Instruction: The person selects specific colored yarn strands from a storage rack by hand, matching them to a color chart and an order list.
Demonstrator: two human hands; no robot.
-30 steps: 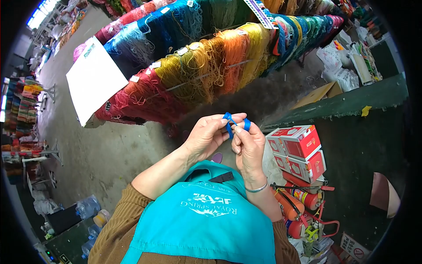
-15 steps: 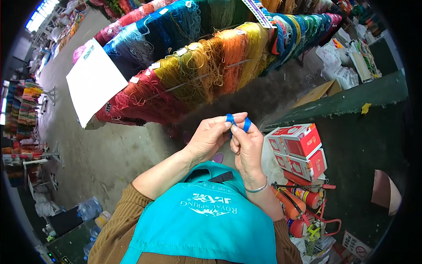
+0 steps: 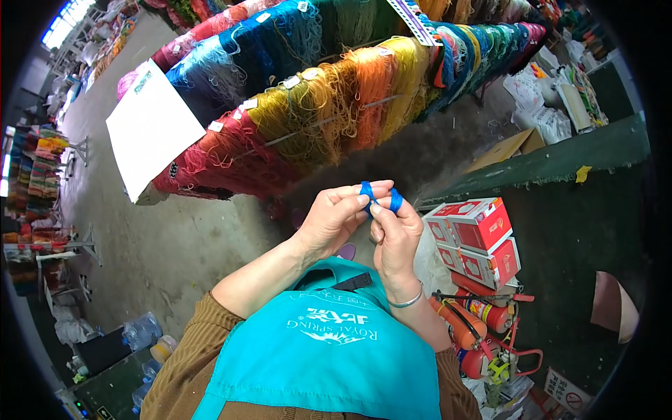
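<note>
Blue yarn (image 3: pixel 396 201) loops around fingers of both my hands, in front of my chest. My left hand (image 3: pixel 336 213) pinches one part of it between thumb and fingers, with a loop over a finger. Close beside it, my right hand (image 3: pixel 398 241) has its fingers curled and its thumb pressed on the yarn; another loop wraps its index finger. The thumbs nearly meet, and the strand between them is partly hidden. A silvery bangle (image 3: pixel 407 299) circles my right wrist. Below the hands lies my turquoise apron (image 3: pixel 329 350).
Ahead, a rack of coloured yarn skeins (image 3: pixel 371 84) carries a white sheet (image 3: pixel 150 129) at its left end. To the right are red-and-white boxes (image 3: pixel 479 234), fire extinguishers (image 3: pixel 465 318) and a dark green surface (image 3: pixel 560 231). Water bottles (image 3: pixel 142 331) stand at lower left.
My right hand has turned slightly and shifted a little to the right, its yarn loop moving with it. My left hand stays almost still.
</note>
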